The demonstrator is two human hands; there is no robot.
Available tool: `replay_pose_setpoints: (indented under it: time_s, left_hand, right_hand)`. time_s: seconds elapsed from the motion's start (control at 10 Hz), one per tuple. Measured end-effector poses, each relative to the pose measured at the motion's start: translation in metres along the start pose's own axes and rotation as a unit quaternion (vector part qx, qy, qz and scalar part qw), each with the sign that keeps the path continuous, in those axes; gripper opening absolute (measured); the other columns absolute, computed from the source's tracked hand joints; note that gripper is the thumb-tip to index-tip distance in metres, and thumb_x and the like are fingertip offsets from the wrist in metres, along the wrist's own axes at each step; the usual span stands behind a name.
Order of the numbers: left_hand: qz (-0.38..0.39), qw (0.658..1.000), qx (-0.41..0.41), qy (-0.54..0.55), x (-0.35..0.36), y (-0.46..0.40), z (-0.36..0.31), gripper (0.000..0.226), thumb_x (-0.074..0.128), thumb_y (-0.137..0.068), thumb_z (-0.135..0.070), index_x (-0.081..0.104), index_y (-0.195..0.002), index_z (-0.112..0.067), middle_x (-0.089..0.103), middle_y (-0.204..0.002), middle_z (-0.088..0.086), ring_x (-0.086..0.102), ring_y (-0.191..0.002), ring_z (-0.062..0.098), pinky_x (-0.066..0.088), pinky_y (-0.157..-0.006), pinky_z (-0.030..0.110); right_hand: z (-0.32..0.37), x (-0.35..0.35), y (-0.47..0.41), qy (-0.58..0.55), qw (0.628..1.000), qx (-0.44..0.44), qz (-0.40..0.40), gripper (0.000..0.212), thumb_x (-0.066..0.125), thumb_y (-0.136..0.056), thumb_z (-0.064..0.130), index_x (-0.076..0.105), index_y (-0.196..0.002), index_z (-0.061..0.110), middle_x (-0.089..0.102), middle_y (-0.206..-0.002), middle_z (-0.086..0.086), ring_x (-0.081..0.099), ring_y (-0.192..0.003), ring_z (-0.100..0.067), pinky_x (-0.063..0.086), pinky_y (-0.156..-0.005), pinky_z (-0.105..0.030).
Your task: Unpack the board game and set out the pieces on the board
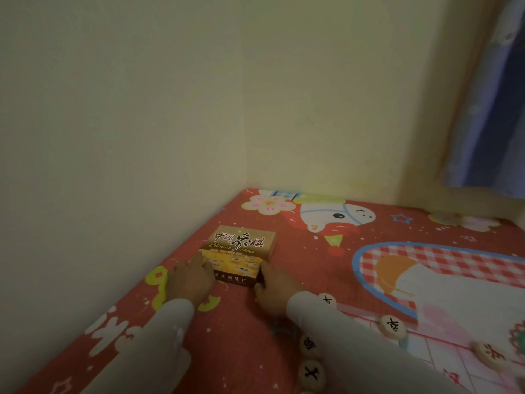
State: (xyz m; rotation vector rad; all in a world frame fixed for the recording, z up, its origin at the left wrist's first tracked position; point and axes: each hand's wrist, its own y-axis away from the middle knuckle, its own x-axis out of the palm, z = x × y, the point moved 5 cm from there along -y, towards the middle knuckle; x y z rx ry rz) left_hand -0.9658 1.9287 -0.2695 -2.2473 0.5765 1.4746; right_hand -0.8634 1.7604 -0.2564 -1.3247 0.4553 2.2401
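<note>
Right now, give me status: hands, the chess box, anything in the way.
Both hands on the box: left hand fingers over its near left corner, right hand at near right edge. Box closed, flat on mat. Pieces already out by right sleeve.

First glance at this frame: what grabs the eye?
The brown game box by the wall, with the left hand and right hand at its near corners. Round wooden pieces lie scattered lower right on the bright red cartoon sheet.
</note>
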Motion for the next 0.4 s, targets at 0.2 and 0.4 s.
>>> replay_pose_setpoints:
  time_s: [0.2,0.4]
  left_hand:
    - [-0.085,0.991,0.091,-0.044,-0.019,0.025,-0.011,0.042,0.035,-0.097,-0.037,0.057,-0.125,-0.015,0.06,-0.118,0.016,0.053,-0.112,0.035,0.041,-0.094,0.04]
    - [-0.093,0.973,0.212,-0.012,-0.033,0.078,-0.041,0.08,0.011,-0.079,-0.056,0.065,-0.117,-0.012,0.065,-0.112,0.014,0.057,-0.107,0.035,0.044,-0.095,0.041]
  right_hand:
    - [0.003,-0.029,0.029,-0.009,0.999,-0.03,-0.041,0.029,0.045,-0.093,0.031,0.053,-0.117,0.018,0.057,-0.124,-0.009,0.054,-0.113,-0.027,0.045,-0.093,-0.034]
    - [0.008,-0.073,0.104,0.012,0.994,-0.065,-0.092,0.046,0.044,-0.098,0.038,0.04,-0.141,0.023,0.047,-0.137,-0.006,0.052,-0.119,-0.023,0.04,-0.099,-0.032]
